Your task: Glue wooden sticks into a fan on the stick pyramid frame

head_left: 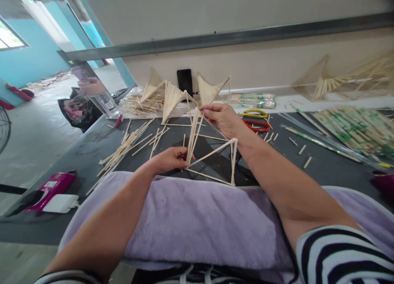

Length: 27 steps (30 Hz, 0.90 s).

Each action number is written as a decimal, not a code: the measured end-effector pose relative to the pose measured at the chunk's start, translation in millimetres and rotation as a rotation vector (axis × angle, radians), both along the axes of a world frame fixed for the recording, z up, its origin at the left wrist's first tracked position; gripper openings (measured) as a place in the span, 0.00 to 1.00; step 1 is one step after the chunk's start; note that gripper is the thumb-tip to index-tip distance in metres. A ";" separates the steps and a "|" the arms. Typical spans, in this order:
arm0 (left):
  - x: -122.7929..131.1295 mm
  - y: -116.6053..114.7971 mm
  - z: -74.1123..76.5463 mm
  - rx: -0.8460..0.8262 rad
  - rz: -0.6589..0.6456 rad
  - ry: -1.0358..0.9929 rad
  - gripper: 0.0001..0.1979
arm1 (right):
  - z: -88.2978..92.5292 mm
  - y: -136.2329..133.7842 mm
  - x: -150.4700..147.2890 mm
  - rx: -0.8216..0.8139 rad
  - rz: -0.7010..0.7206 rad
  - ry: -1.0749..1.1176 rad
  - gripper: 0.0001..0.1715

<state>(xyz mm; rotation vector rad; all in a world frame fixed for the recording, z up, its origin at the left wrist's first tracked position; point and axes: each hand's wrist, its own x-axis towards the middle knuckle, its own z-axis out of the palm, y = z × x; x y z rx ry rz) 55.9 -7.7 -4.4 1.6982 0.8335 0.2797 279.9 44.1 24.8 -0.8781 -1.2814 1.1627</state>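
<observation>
In front of me on the dark table stands a frame of thin wooden sticks (212,154), with triangular sides and joined corners. Several sticks fan side by side up its left part. My left hand (172,158) pinches the lower end of this fan, close to the table. Higher up, my right hand (221,117) has its thumb and fingers closed at the fan's top end. Whether each hand grips one stick or the joint itself is partly hidden by the fingers. Just behind stands a finished-looking twisted stick model (174,98), its slats closely set.
Loose sticks (123,150) lie left, with a pile (143,105) behind. Yellow scissors (255,113) and red scissors (256,126) lie right, near wrapped chopsticks (351,128). A phone (184,82) leans against the wall. A bottle (100,95) and magenta pack (52,189) sit left; a purple cloth (197,218) covers the front.
</observation>
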 end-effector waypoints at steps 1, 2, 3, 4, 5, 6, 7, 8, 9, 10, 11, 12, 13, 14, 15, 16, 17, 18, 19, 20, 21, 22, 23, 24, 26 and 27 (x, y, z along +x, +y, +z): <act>0.2 -0.2 0.5 -0.001 0.000 0.002 0.14 | -0.6 0.0 -0.3 -0.008 0.017 0.018 0.11; 0.4 -0.4 0.8 -0.002 -0.001 0.003 0.14 | -0.9 -0.2 -0.8 -0.017 0.033 0.040 0.11; 0.5 -0.5 0.8 -0.002 -0.002 0.002 0.14 | -0.8 -0.6 -1.3 -0.027 0.048 0.062 0.11; 0.5 -0.5 0.7 -0.003 -0.004 -0.001 0.14 | -0.5 -1.1 -1.8 -0.037 0.063 0.081 0.11; 0.3 -0.4 0.3 -0.002 -0.006 -0.004 0.14 | 0.0 -1.7 -2.4 -0.047 0.075 0.100 0.11; 0.1 -0.2 -0.3 0.000 -0.007 -0.006 0.14 | 0.6 -2.2 -2.9 -0.056 0.085 0.118 0.11; -0.2 0.1 -1.0 0.002 -0.005 -0.008 0.14 | 1.2 -2.7 -3.3 -0.063 0.091 0.137 0.12; -0.5 0.5 -1.7 0.005 -0.002 -0.009 0.14 | 1.7 -2.9 -3.6 -0.069 0.095 0.157 0.14; -0.8 0.9 -2.4 0.007 0.001 -0.007 0.14 | 1.9 -2.9 -3.9 -0.074 0.095 0.175 0.16; -1.1 1.3 -3.1 0.008 0.004 -0.003 0.14 | 1.9 -2.6 -4.1 -0.079 0.093 0.189 0.17; -1.3 1.6 -3.6 0.010 0.005 0.002 0.14 | 1.6 -2.2 -4.2 -0.085 0.090 0.194 0.17; -1.5 1.9 -4.1 0.011 0.007 0.005 0.14 | 1.1 -1.6 -4.2 -0.090 0.086 0.191 0.15; -1.7 1.9 -4.4 0.012 0.007 0.007 0.13 | 0.4 -0.9 -4.3 -0.094 0.080 0.183 0.13; -1.8 1.9 -4.5 0.015 0.008 0.007 0.13 | -0.4 -0.3 -4.3 -0.094 0.074 0.173 0.12; -1.8 1.7 -4.6 0.018 0.009 0.005 0.13 | -1.1 0.2 -4.4 -0.091 0.068 0.161 0.12; -1.8 1.5 -4.7 0.021 0.010 0.001 0.13 | -1.5 0.5 -4.5 -0.083 0.064 0.148 0.12; -1.8 1.3 -4.6 0.024 0.010 -0.002 0.13 | -1.6 0.5 -4.6 -0.072 0.061 0.133 0.13; -1.7 1.1 -4.6 0.025 0.009 -0.003 0.13 | -1.4 0.4 -4.7 -0.059 0.063 0.116 0.13; -1.5 1.0 -4.4 0.027 0.009 -0.004 0.13 | -0.8 0.1 -4.8 -0.047 0.066 0.100 0.13; -1.3 0.9 -4.2 0.026 0.010 -0.004 0.13 | 0.1 -0.2 -4.9 -0.037 0.069 0.088 0.13; -1.1 0.9 -4.0 0.023 0.011 -0.003 0.13 | 1.1 -0.6 -4.9 -0.030 0.070 0.080 0.13; -0.9 0.9 -3.8 0.018 0.013 -0.001 0.13 | 2.1 -0.9 -4.9 -0.030 0.067 0.074 0.13; -0.7 1.0 -3.6 0.013 0.014 0.002 0.13 | 2.9 -1.0 -4.7 -0.032 0.061 0.067 0.12; -0.6 1.1 -3.5 0.011 0.016 0.004 0.13 | 3.4 -0.9 -4.5 -0.035 0.051 0.059 0.12; -0.7 1.5 -3.7 0.013 0.014 0.006 0.14 | 3.2 0.0 -3.9 -0.037 0.032 0.036 0.12; -0.8 1.6 -3.9 0.019 0.011 0.005 0.14 | 2.6 0.6 -3.6 -0.030 0.029 0.023 0.12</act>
